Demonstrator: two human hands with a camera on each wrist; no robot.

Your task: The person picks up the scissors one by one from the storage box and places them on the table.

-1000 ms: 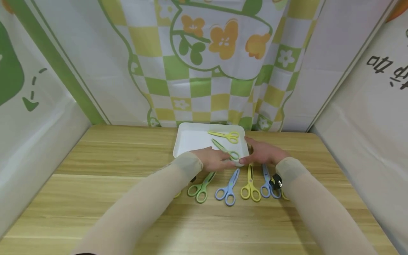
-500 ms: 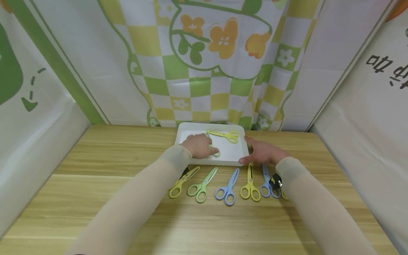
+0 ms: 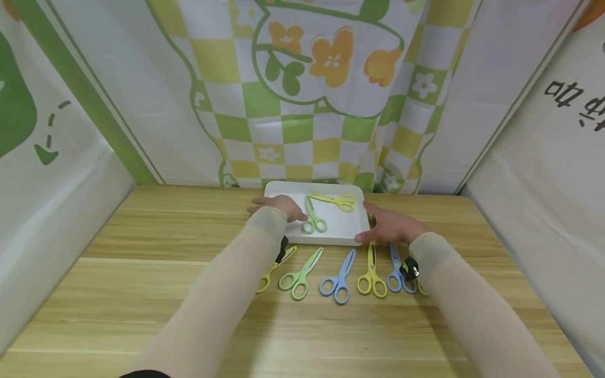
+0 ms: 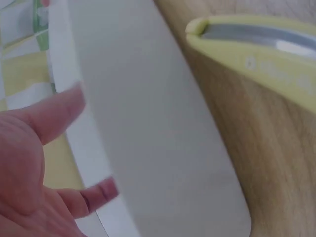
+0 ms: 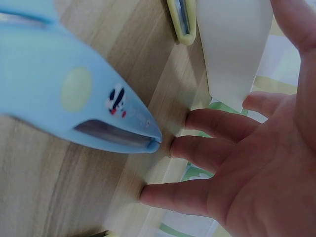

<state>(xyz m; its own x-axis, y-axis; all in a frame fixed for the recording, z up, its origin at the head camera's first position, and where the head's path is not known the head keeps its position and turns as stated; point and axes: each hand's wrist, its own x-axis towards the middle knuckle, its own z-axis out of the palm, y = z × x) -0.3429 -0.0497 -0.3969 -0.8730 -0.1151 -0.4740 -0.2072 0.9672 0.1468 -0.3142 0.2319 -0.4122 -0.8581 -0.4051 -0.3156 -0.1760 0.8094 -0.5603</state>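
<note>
A shallow white tray (image 3: 341, 233) stands against the back curtain and holds yellow scissors (image 3: 326, 199) and green scissors (image 3: 310, 209). My left hand (image 3: 280, 205) is over the tray's left edge with fingers spread and nothing in it; in the left wrist view its fingertips (image 4: 106, 190) are at the tray's rim. At the tray's right side, my right hand (image 3: 396, 226) has its thumb by the front corner. Its straight fingers (image 5: 207, 126) reach down to the wood in the right wrist view, near the tip of blue scissors (image 5: 94, 98).
In front of the tray runs a row of scissors: yellow (image 3: 266, 278) partly under my left wrist, green (image 3: 301, 275), blue (image 3: 339, 277), yellow (image 3: 372, 270), and more partly hidden by my right wrist. A checkered curtain (image 3: 298, 128) closes off the back of the wooden table (image 3: 331, 346).
My left hand has carried the green scissors leftward within the tray, let go of them, and moved to the tray's left edge. The right hand has stayed in place.
</note>
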